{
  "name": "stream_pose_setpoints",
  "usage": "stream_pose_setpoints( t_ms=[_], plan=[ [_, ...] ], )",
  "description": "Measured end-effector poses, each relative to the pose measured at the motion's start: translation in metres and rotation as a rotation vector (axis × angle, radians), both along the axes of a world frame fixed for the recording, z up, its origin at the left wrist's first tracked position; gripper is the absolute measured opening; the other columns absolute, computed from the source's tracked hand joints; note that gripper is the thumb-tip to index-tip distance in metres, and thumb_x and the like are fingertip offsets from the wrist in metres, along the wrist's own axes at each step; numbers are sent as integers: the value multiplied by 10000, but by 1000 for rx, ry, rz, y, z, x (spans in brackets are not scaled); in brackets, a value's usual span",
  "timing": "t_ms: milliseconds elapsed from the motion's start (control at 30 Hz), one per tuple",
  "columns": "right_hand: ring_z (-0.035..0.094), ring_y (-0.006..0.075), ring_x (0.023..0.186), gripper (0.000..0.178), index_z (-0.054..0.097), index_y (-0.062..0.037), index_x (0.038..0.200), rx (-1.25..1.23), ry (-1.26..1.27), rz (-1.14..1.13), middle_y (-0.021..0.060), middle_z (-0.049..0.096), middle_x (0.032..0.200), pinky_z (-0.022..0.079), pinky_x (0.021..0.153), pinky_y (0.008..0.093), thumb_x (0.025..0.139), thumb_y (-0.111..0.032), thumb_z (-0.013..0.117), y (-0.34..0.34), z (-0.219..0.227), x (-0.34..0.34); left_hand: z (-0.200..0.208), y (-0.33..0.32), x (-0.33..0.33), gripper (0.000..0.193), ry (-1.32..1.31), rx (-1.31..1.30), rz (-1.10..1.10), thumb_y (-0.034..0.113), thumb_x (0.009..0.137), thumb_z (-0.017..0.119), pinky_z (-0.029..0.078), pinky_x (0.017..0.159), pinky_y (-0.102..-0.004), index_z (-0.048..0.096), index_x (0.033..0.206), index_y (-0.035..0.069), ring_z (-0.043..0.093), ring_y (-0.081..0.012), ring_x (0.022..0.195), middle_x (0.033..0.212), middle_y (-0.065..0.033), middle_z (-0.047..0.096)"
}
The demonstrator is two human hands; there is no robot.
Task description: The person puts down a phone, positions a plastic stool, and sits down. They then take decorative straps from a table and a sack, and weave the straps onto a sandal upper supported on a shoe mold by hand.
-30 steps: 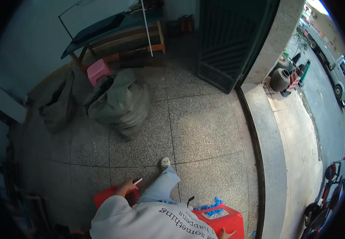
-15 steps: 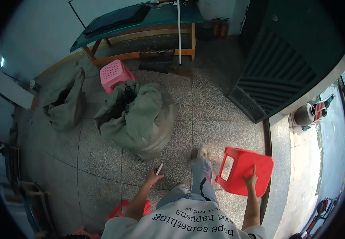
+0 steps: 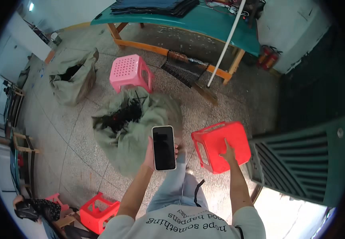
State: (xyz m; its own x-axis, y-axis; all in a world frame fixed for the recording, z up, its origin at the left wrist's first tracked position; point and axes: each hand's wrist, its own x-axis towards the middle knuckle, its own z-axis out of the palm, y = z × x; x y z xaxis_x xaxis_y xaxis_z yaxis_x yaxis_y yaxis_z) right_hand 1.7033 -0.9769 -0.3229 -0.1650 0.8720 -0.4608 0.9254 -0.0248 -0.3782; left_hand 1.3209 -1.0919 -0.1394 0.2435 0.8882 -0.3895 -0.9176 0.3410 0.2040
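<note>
A smartphone [image 3: 163, 148] with a dark screen and a light-coloured case is held upright in my left hand [image 3: 149, 156]. My fingers wrap round it from behind, and their tips show at its right edge. On the right, my right hand [image 3: 229, 153] grips a red plastic stool [image 3: 236, 137] at the middle of its seat. One finger lies stretched along the seat; the other fingers are mostly hidden. The stool's seat faces up, tilted, with an opening in its side showing at the left.
A large grey-green sack [image 3: 128, 153] with dark contents stands ahead, beside a pink stool [image 3: 126, 69]. Another sack [image 3: 76, 85] lies farther left. Beyond is a green-topped table [image 3: 148, 18] with a broom [image 3: 220, 59]. A green door [image 3: 300, 163] stands right; another red stool [image 3: 96, 211] and a seated person [image 3: 41, 209] are behind left.
My left hand has raised the phone and turned its screen toward me. The view has swung left and I stand closer to the sack. The red stool has come along in my right hand.
</note>
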Motion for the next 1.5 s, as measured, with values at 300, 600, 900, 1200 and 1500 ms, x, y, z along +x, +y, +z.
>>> stream_pose_setpoints(
  t_ms=[300,600,900,1200,1500],
  plan=[
    [477,415,1094,1168,67,-340,1427,-21,-88,86,226,543,1126,370,945,495,563,-187,837,244,-85,-84,-28,252,-60,937,-44,18,4,789,754,223,481,828,-477,443,1246,23,576,-346,973,1126,-213,549],
    [450,377,1170,1084,162,-181,1427,-45,-15,83,229,509,1214,335,973,499,576,-212,832,430,-129,-110,-51,430,-105,895,64,5,22,759,783,224,441,909,-464,378,1323,61,548,-336,1046,1226,-209,499],
    [427,260,1201,724,270,-49,1377,-939,1296,-695,172,470,1267,422,933,402,774,-138,660,415,32,-220,-193,507,-10,745,1151,-98,-49,406,822,574,383,927,-391,254,1393,51,440,-299,1139,1266,-187,439],
    [553,229,999,524,375,-83,1239,-7,1042,-1117,120,515,1151,491,814,353,775,68,566,410,-52,-112,-207,524,106,765,1439,366,-424,487,710,689,407,891,-414,441,1270,28,504,-337,1072,1083,-216,559],
    [605,293,880,525,444,-29,1203,-99,653,-1444,149,594,1003,519,735,423,707,82,578,415,-193,-58,-191,469,-104,583,1695,-52,-553,427,766,639,387,950,-377,530,1192,43,478,-342,1106,1188,-178,526]
  ],
)
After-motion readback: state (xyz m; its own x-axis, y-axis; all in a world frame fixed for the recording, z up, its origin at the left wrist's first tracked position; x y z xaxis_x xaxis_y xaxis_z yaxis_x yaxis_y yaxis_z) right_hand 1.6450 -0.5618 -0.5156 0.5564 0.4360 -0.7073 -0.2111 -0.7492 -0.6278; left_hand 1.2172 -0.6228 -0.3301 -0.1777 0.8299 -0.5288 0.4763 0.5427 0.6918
